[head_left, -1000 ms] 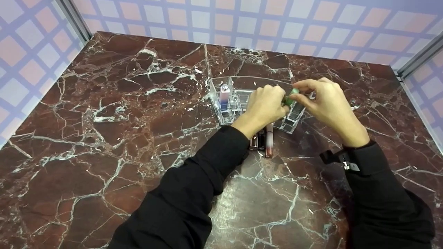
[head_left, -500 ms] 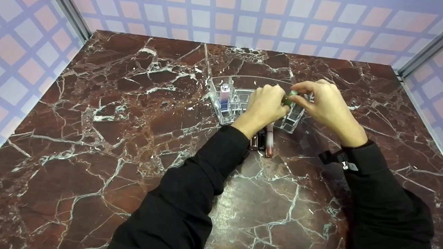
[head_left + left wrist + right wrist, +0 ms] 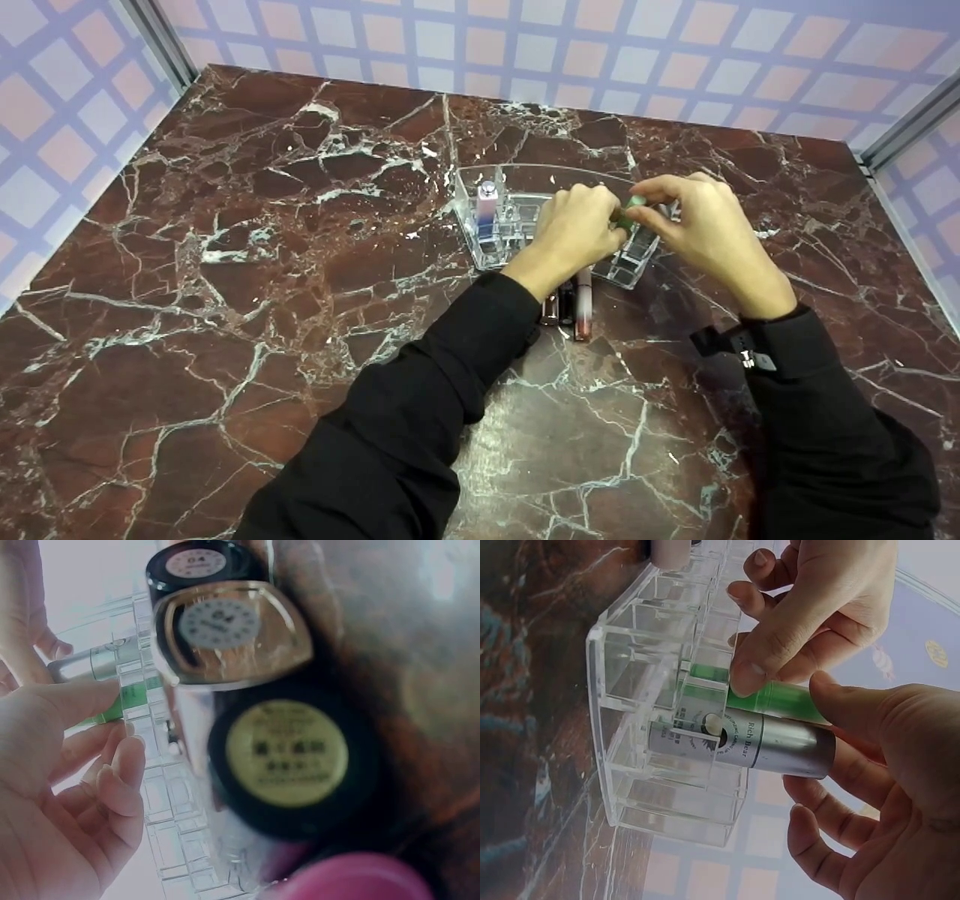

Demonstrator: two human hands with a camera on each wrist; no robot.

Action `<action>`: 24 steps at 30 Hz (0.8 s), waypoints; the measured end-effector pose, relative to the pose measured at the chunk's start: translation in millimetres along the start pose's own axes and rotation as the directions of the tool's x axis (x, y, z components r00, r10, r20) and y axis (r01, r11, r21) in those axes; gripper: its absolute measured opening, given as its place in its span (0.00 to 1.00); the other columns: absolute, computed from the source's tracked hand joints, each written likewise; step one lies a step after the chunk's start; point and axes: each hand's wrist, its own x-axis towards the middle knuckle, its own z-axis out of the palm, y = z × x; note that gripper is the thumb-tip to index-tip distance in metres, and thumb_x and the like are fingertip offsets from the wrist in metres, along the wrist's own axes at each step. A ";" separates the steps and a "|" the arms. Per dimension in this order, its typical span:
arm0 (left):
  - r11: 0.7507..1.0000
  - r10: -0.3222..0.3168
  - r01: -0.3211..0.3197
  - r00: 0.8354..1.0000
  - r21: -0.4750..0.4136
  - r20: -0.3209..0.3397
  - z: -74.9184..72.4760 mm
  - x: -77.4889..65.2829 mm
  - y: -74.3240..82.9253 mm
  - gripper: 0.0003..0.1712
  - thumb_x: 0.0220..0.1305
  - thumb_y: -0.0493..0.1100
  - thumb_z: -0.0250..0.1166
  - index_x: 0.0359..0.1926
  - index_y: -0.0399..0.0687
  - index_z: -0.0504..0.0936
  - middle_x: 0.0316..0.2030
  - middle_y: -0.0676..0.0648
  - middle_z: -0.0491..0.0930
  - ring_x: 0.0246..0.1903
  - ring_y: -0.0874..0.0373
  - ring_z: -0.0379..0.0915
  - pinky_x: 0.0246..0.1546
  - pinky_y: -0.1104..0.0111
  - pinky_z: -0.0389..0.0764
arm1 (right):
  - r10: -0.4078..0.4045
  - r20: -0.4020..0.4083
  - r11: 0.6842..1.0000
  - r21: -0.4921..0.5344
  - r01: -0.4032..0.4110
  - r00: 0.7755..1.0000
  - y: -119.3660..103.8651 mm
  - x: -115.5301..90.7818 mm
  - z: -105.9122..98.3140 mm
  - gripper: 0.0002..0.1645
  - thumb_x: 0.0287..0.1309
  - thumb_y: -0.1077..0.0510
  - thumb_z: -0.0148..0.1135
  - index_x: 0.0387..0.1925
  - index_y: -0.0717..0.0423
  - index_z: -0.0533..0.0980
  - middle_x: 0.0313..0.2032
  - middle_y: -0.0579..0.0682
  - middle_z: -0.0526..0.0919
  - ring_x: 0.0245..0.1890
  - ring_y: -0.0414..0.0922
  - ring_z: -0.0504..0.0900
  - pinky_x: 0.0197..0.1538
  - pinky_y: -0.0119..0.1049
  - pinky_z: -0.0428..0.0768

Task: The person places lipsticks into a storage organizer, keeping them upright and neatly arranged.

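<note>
R hand is sitting slightly left vs 1s ago. Nearest, lip tubes are showing by near edge of organizer; beyond, R hand & L hand are pinching green tube nr its R edge, beside silver tube. Prob. best: L steadying, R aligning w/ slot.

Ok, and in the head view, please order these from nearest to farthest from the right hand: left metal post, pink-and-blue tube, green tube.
1. Green tube: pinched by the right hand.
2. Pink-and-blue tube: in the clear organizer, left end.
3. Metal post: far left, back corner.
</note>
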 end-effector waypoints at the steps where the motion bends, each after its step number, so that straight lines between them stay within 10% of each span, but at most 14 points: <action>1: 1.000 0.000 0.000 1.000 0.002 0.000 -0.2 0.0 -0.1 0.09 0.67 0.52 0.68 0.43 0.56 0.90 0.40 0.51 0.88 0.33 0.54 0.82 0.33 0.65 0.82 | 0.000 0.001 1.000 0.003 0.000 1.000 0.2 0.1 -0.2 0.18 0.62 0.56 0.74 0.49 0.63 0.84 0.44 0.59 0.89 0.40 0.57 0.82 0.47 0.50 0.74; 17: 1.000 0.001 -0.001 1.000 -0.019 0.004 -3.1 -2.6 -2.2 0.10 0.69 0.50 0.67 0.43 0.53 0.90 0.30 0.53 0.83 0.25 0.59 0.74 0.25 0.70 0.76 | 0.019 0.027 1.000 0.010 -0.019 0.999 0.3 -0.2 -0.6 0.21 0.65 0.55 0.72 0.55 0.62 0.81 0.45 0.61 0.88 0.39 0.58 0.86 0.40 0.48 0.75; 24: 0.999 0.007 -0.007 1.000 -0.035 0.002 -12.2 -5.0 -5.8 0.15 0.70 0.52 0.67 0.52 0.52 0.88 0.45 0.50 0.88 0.33 0.59 0.81 0.33 0.72 0.80 | 0.027 0.028 1.000 0.016 -0.027 0.999 -1.0 -0.8 -2.7 0.22 0.65 0.54 0.71 0.55 0.62 0.81 0.46 0.60 0.88 0.39 0.56 0.85 0.41 0.47 0.77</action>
